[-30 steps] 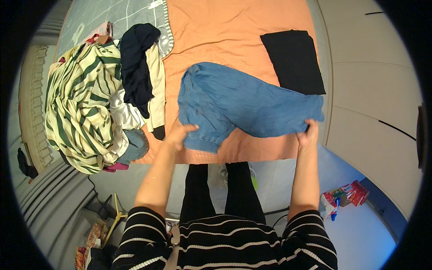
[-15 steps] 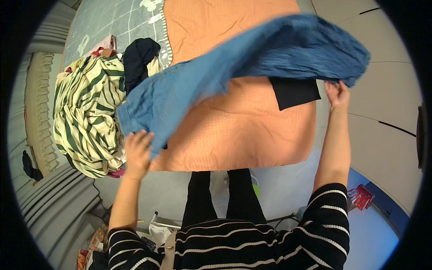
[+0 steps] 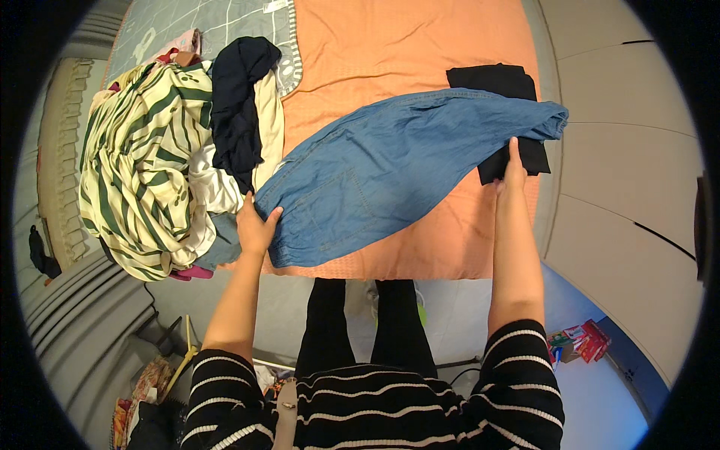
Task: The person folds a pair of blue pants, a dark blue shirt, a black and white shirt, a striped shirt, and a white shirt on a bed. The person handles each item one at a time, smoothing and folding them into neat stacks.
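Blue denim pants [image 3: 375, 176] lie stretched across the bed, their elasticated waist toward the left and a gathered hem at the far right. A patch pocket shows near the waist. My left hand [image 3: 257, 229] holds the waist end, its thumb over the cloth and the other fingers along the edge. Against the lower edge of the leg, close to the hem, rests my right hand [image 3: 512, 174] with its fingers stretched out. Beneath that end of the pants is a folded black garment [image 3: 491, 76], partly covered.
A heap at the left holds a green-and-cream striped cloth [image 3: 142, 165], a dark navy garment [image 3: 238, 105] and white cloth [image 3: 214, 184]. An orange cover [image 3: 375, 45] spreads over the bed. Pale cabinets [image 3: 622, 172] stand along the right; red packages [image 3: 589, 339] sit below them.
The pants, raised and billowing before, have come down flat on the bed. My right hand has moved left and inward; my left hand has shifted slightly right at the waist.
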### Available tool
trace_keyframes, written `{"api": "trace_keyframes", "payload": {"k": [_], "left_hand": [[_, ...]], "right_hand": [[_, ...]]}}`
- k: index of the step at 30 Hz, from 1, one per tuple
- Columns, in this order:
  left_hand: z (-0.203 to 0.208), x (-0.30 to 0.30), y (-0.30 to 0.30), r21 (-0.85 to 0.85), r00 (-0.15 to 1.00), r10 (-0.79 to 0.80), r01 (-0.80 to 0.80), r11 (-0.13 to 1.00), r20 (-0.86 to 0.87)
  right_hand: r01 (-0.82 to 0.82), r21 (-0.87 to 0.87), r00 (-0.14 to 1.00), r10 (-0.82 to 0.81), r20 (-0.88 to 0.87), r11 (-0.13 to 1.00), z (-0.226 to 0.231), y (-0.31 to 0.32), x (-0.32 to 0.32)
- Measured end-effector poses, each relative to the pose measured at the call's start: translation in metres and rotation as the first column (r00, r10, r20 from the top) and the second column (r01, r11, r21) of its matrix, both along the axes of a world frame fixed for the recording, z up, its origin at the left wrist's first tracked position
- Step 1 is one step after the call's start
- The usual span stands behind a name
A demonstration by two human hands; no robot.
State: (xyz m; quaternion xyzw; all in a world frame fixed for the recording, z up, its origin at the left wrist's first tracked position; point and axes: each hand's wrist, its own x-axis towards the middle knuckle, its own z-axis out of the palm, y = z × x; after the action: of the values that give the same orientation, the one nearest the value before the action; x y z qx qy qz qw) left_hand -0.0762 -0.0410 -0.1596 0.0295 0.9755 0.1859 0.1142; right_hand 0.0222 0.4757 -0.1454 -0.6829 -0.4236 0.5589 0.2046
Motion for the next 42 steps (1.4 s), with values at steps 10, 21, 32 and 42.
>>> {"api": "trace_keyframes", "payload": {"k": [10, 21, 32, 42], "left_hand": [[-0.017, -0.006, -0.052, 0.488, 0.803, 0.016, -0.379, 0.786, 0.596], [0.051, -0.019, -0.056, 0.551, 0.534, -0.167, -0.727, 0.409, 0.829], [-0.014, 0.012, -0.066, 0.319, 0.866, 0.104, -0.288, 0.903, 0.489], [-0.016, 0.018, -0.062, -0.027, 0.977, 0.121, -0.118, 0.993, 0.175]], "right_hand": [[-0.099, 0.178, 0.968, 0.136, -0.21, 0.979, -0.001, 0.029, -0.055], [-0.166, 0.261, 0.878, 0.262, -0.399, 0.951, 0.063, 0.086, -0.002], [-0.666, 0.512, -0.083, 0.737, 0.671, -0.542, -0.002, -0.143, -0.02], [-0.932, 0.292, 0.271, 0.12, 0.955, -0.217, -0.013, -0.023, -0.094]]}}
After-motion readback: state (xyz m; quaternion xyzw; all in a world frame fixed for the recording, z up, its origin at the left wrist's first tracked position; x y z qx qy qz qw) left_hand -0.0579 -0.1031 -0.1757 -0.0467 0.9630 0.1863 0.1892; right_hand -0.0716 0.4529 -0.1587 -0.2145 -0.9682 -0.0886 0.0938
